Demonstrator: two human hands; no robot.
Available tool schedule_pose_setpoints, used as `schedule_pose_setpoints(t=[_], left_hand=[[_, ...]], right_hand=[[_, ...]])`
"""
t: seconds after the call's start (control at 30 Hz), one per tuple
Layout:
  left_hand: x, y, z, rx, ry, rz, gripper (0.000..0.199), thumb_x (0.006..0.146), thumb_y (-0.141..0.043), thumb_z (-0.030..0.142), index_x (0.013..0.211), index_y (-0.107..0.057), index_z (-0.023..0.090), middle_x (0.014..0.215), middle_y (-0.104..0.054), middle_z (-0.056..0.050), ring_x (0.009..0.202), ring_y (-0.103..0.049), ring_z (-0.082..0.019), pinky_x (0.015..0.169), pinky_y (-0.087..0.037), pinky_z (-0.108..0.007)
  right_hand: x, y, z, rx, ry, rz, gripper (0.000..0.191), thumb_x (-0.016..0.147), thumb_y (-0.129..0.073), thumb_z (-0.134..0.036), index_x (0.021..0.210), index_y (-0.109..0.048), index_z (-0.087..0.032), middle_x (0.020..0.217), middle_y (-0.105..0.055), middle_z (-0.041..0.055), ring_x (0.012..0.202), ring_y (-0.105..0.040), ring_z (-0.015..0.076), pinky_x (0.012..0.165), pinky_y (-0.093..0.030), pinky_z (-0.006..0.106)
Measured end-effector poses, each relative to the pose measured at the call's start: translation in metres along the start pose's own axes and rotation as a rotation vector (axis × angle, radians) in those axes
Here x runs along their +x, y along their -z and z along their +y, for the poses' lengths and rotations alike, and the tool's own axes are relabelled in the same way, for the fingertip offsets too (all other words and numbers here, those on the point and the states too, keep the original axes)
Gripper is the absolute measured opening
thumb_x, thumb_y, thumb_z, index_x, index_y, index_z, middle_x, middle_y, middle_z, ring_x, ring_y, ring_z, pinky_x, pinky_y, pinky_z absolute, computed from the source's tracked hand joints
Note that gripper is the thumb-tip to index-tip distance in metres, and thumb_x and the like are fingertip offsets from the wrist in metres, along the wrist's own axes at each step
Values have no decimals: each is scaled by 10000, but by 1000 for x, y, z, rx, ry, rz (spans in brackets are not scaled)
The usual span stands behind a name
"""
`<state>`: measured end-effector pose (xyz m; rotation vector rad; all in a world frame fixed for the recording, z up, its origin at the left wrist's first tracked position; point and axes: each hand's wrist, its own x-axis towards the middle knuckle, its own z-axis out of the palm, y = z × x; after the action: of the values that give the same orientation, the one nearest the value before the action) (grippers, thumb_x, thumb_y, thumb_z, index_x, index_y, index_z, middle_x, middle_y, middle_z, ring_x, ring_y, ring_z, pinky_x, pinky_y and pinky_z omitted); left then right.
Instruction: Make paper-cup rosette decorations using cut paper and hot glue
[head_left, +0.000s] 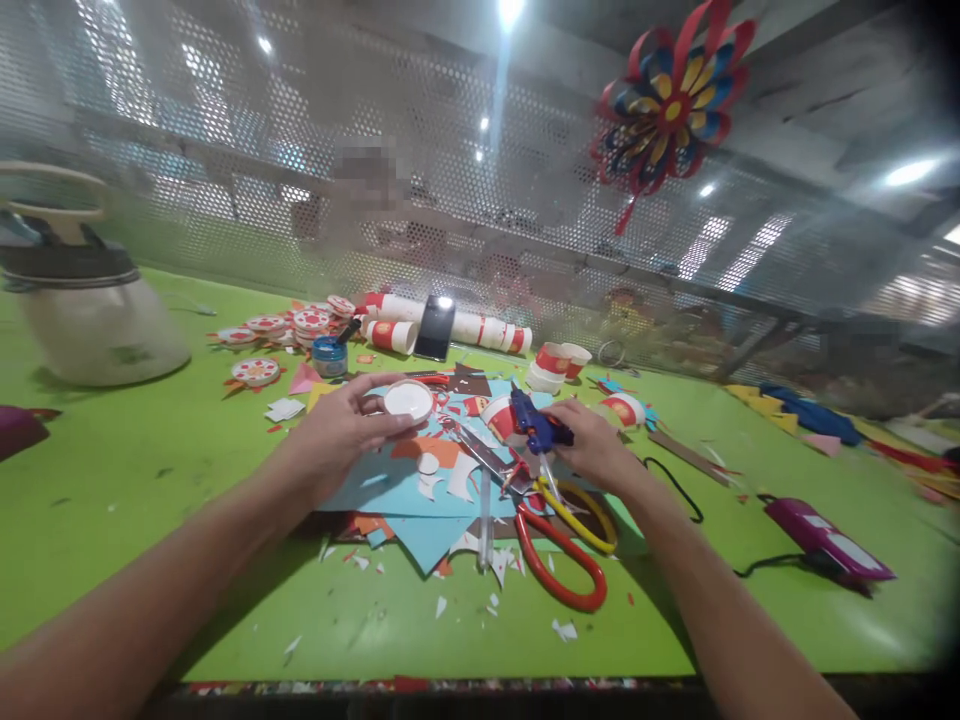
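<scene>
My left hand [352, 425] grips a small round white cup bottom [409, 402], its pale inner face turned up towards me. A dark blue glue gun [536, 420] is in my right hand [592, 440], with a clear glue stick [551, 478] showing at its rear. Beneath both hands lie light blue paper sheets [375, 485] strewn with white and orange scraps. Large scissors [566, 560] with one red and one yellow handle rest on them, blades partly apart. Another clear glue stick [486, 520] lies beside the scissors. A cut red-and-white paper cup [501, 418] sits just behind the blades.
Finished round paper turtles [311, 320] cluster at the back left near a blue paint jar [330, 355]. A phone [435, 328] leans on stacked paper cups [480, 328]. At left stands a large white jug [97, 330]; at right lies a purple device [825, 538] with a black cord.
</scene>
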<state>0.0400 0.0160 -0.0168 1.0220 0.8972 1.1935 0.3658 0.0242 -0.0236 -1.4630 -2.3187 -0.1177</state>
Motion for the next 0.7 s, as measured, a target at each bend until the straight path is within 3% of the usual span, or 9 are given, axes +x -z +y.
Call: schedule_pose_setpoints(t=[0.13, 0.23, 0.33, 0.43, 0.57, 0.7], left_hand=[[0, 0, -1, -26, 6, 6, 536, 626, -830, 111, 1116, -621, 176, 941, -746, -102, 829, -722, -224, 735, -560, -299], [1, -2, 1, -62, -22, 26, 488, 640, -798, 52, 1084, -615, 140, 919, -744, -111, 787, -719, -206, 730, -571, -299], [1, -3, 3, -84, -40, 48, 449, 664, -761, 17, 1071, -603, 120, 909, -742, -115, 760, -715, -194, 725, -573, -297], [1, -3, 4, -105, -36, 64, 434, 662, -748, -7, 1050, -599, 120, 879, -744, -102, 747, -715, -187, 722, -575, -293], [1, -4, 3, -107, -45, 60, 425, 652, -757, -1, 1028, -600, 121, 834, -742, -81, 720, -708, -175, 698, -571, -283], [3, -3, 1, -116, -54, 53, 429, 647, -766, 10, 1025, -599, 124, 805, -731, -72, 695, -697, -166, 705, -562, -294]], right_hand=[[-1, -8, 5, -12, 5, -21, 391, 747, -598, -77, 1134, -638, -121, 1123, -617, 149, 1007, -601, 255, 904, -476, 407], [-5, -1, 0, -35, 1, -12, 398, 743, -602, -88, 1138, -642, -117, 1170, -594, 176, 1087, -548, 302, 947, -438, 477], [-3, 14, -25, -48, 19, 20, 370, 761, -557, -59, 1118, -647, -91, 1163, -587, 194, 1114, -509, 316, 956, -414, 494], [10, 18, -70, 2, 88, 27, 254, 841, -530, -101, 1063, -652, -123, 1053, -624, 140, 1003, -556, 250, 898, -447, 413], [36, -5, -120, -71, 270, -267, 219, 893, -534, -159, 1066, -658, -106, 1008, -627, 142, 934, -568, 217, 761, -446, 314], [52, -28, -135, -125, 343, -378, 139, 847, -570, -148, 806, -700, -125, 850, -636, 122, 832, -563, 221, 661, -391, 301]])
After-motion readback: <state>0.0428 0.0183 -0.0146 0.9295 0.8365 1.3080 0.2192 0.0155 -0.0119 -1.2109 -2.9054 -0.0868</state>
